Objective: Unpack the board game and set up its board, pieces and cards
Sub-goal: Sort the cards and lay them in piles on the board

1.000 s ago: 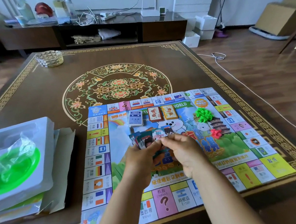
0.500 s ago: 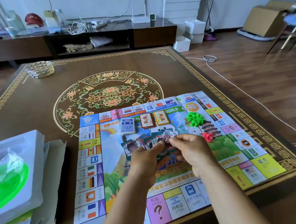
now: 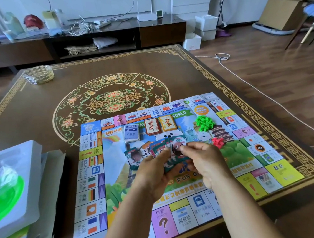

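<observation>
Fanning a handful of play-money notes above the middle of the unfolded game board, a person's left hand grips the spread while the right hand pinches one note at its top edge. At 12 o'clock from the hands lie three card decks; at 1 o'clock, green houses and red pieces. A plastic tray rests at 9 o'clock on the table
</observation>
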### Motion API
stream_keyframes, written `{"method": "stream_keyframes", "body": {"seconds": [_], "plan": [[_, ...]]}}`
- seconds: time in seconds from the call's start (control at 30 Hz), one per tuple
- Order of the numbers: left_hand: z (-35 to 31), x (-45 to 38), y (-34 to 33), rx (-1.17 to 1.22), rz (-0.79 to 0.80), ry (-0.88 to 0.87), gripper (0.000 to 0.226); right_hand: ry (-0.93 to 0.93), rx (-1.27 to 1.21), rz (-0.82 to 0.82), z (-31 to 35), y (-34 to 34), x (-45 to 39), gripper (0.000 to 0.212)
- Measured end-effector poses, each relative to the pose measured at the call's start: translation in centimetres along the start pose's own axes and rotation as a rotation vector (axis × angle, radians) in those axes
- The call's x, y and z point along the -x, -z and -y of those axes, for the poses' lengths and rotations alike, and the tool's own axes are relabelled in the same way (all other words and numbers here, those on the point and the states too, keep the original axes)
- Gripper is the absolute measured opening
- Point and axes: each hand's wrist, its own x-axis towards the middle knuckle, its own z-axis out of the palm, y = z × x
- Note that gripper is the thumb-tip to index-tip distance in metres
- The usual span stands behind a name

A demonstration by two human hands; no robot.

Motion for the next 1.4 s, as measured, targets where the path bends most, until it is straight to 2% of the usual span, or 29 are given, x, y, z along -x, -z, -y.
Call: {"method": "stream_keyframes", "body": {"seconds": [0.23,0.4,0.5,0.6,0.7,0.8,0.9,1.13,1.2,1.27,1.4], "plan": [[0.5,-0.1,-1.3,0.068,-0.009,0.050,0.017,-0.090,-0.153,0.024,0.0,-0.3,0.0,0.008],[0.6,-0.4,-1.7,0.075,-0.086,0.039,0.015,-0.058,-0.113,-0.032,0.4,0.0,-0.3,0.004],[0.4,-0.6,-1.6,0.032,-0.128,0.011,0.015,0.018,0.000,-0.115,1.3,0.5,-1.3,0.004],[0.2,-0.7,-1.4,0.006,-0.144,-0.015,0.016,0.115,0.191,-0.167,1.7,0.7,-3.0,0.017],[0.0,-0.8,-1.3,-0.005,-0.152,-0.032,0.015,0.138,0.421,-0.192,1.5,-0.1,-4.6,0.023],[0.0,-0.7,-1.1,-0.013,-0.133,-0.035,0.015,0.149,0.594,-0.212,1.1,-1.0,-5.8,0.021],[0.0,-0.7,-1.0,-0.026,-0.122,-0.038,0.014,0.178,0.736,-0.246,0.6,-1.5,-6.3,0.018],[0.1,-0.7,-0.5,-0.020,-0.115,-0.036,0.014,0.249,0.941,-0.301,-0.4,-1.5,-6.3,0.038],[0.0,-0.5,-0.4,-0.022,-0.112,-0.042,0.014,0.283,0.887,-0.298,0.3,-1.4,-5.3,0.036],[0.0,-0.3,-0.2,-0.034,-0.116,-0.042,0.013,0.302,0.693,-0.203,1.3,-1.4,-3.7,0.023],[-0.4,0.6,0.2,-0.040,-0.149,-0.050,0.007,0.033,0.188,0.154,2.0,-2.1,0.2,0.018]]}}
